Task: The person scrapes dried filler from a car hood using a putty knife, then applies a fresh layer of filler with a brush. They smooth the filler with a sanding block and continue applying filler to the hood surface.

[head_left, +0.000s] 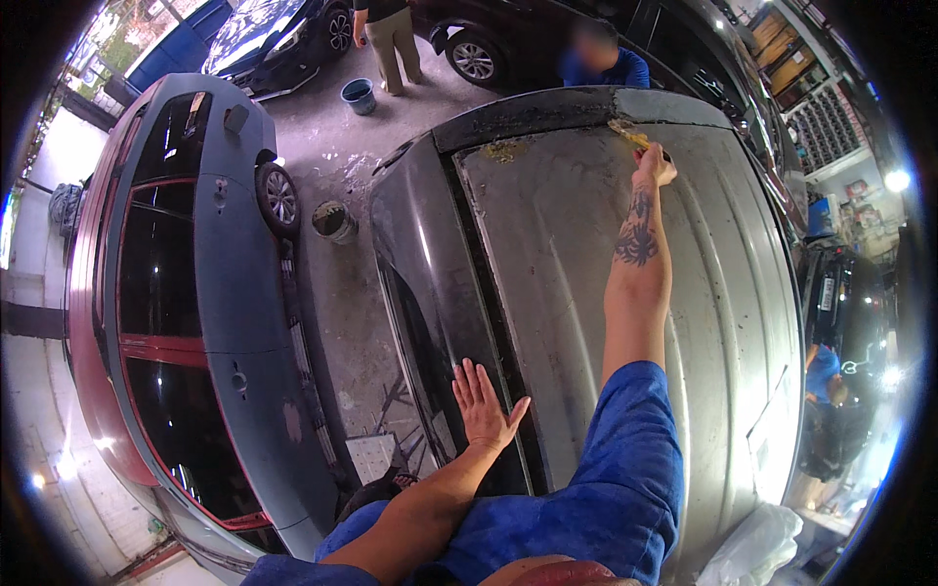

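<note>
A vehicle's sanded grey roof (547,254) lies below me, with a dark band (518,117) along its far edge and a yellowish patch (503,151) near that. My right hand (653,166) is closed on a small yellow-and-red tool (627,135), possibly a brush or scraper, whose tip touches the roof by the far band. My left hand (484,415) rests open and flat at the roof's left side, fingers spread over the glossy dark rail (430,254) and the black channel beside it.
A grey-and-red car (234,283) stands left, a dark bucket (335,223) and blue bucket (358,96) on the floor. A standing person (391,49) and a blue-shirted person (611,68) are beyond the roof, near parked cars (274,44). White plastic (752,547) lies lower right; another person (821,376) is right.
</note>
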Demonstrator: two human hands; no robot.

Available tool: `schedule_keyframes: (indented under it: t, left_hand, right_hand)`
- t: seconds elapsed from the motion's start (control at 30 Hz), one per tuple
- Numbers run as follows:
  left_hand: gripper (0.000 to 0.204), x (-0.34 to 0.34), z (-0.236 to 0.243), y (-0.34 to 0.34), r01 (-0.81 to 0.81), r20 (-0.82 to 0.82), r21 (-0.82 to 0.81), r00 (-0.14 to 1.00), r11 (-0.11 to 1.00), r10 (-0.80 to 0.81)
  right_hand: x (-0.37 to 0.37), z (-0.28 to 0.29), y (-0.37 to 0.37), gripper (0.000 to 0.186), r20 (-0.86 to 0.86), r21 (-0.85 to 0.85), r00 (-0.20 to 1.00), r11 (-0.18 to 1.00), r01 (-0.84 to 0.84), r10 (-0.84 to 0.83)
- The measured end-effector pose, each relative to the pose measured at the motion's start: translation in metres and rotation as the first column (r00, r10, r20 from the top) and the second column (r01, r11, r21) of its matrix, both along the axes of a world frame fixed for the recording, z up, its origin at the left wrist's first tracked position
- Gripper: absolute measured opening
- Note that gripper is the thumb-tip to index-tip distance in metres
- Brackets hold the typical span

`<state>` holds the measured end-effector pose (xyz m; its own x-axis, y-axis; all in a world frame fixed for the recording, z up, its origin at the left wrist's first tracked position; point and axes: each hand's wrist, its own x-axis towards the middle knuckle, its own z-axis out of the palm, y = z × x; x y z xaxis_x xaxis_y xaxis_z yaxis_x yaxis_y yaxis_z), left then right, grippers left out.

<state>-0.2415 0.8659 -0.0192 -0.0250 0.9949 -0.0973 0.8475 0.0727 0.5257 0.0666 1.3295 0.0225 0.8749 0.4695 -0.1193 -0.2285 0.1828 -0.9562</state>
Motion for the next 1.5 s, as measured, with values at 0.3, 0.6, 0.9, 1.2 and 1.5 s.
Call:
schedule_keyframes:
  t: [0.3, 0.6, 0.9, 1.2, 1.5]
  left_hand:
    - [0.105, 0.0, -0.001, 0.0, -0.017, 0.064, 0.051, 0.998, 0.999, 0.014]
    - [0.105, 0.001, -0.003, 0.0, -0.002, 0.031, 0.044, 1.0, 0.999, 0.0]
    - [0.104, 0.001, -0.003, 0.0, -0.005, 0.037, 0.052, 0.999, 0.999, 0.003]
    - [0.105, 0.0, 0.0, 0.002, -0.012, 0.025, 0.062, 1.0, 0.998, 0.011]
    - [0.105, 0.001, -0.001, 0.0, -0.027, 0.026, 0.049, 0.999, 0.998, 0.026]
  right_hand:
    - [0.022, 0.007, -0.004, 0.017, 0.076, 0.114, 0.996, 0.993, 0.033, -0.042]
    - [-0.035, -0.001, -0.015, 0.02, -0.009, -0.004, 0.992, 0.992, -0.127, 0.127]
    - [-0.041, 0.012, -0.018, 0.019, 0.101, 0.046, 0.991, 0.994, -0.098, 0.093]
    - [-0.061, 0.012, -0.044, 0.02, 0.123, -0.05, 0.989, 0.996, -0.08, 0.085]
    - [-0.104, 0.002, -0.032, 0.02, 0.03, -0.041, 0.987, 0.987, -0.154, 0.155]
